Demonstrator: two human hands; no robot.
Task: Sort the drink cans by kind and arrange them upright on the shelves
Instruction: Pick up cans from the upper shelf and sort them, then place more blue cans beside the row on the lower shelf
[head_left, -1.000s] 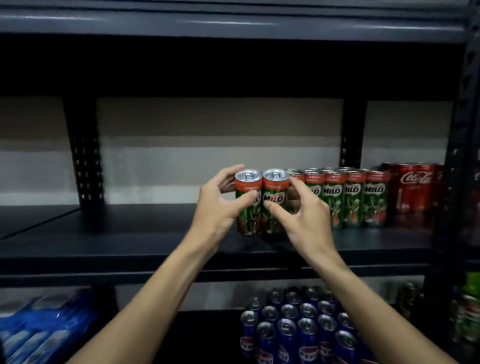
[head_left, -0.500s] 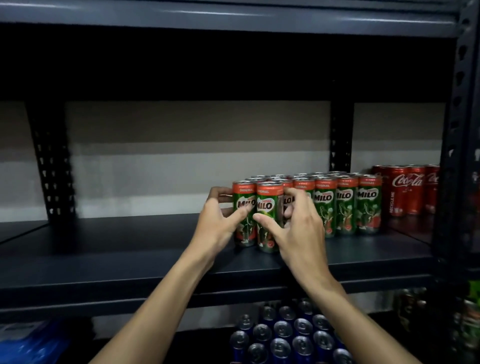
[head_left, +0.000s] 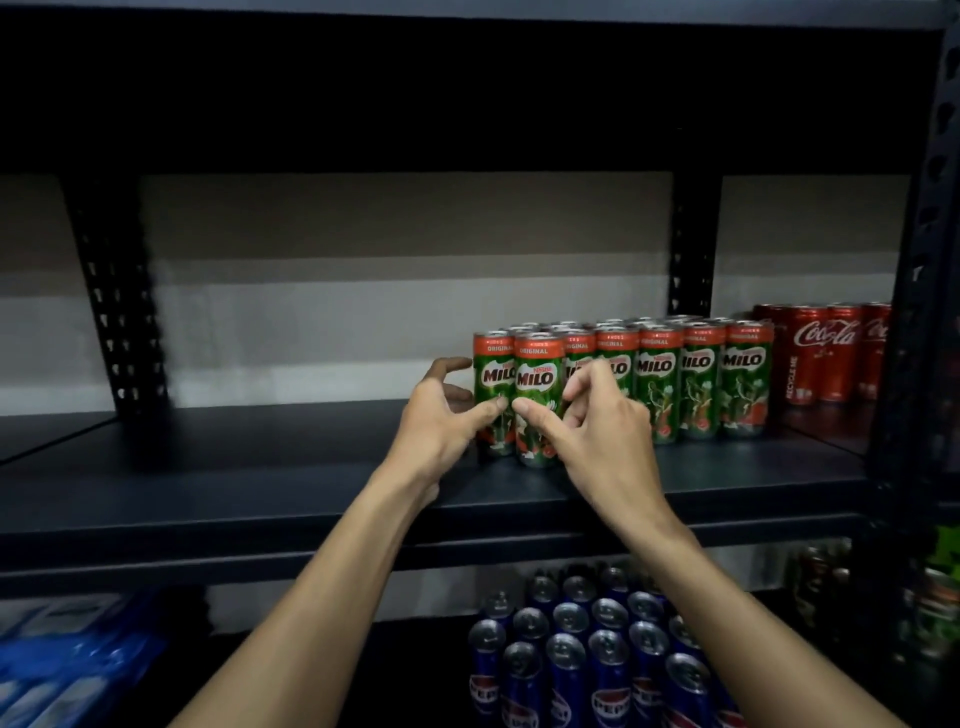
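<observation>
1. Standing two cans upright at the left end of the green can row (head_left: 696, 384), centre-right of the frame, appears meant to keep one kind together. Red cans (head_left: 826, 358) stand to its right and blue cans (head_left: 587, 649) at lower centre.
2. The left hand (head_left: 441, 421) wraps the left can (head_left: 491, 374), thumb on its front, curled fingers behind its left side.
3. The right hand (head_left: 597, 431) pinches the front can (head_left: 537, 379), thumb on its front, bent fingers at its right side.
4. Both cans rest on the shelf (head_left: 260, 467), touching each other, between the two hands.
</observation>
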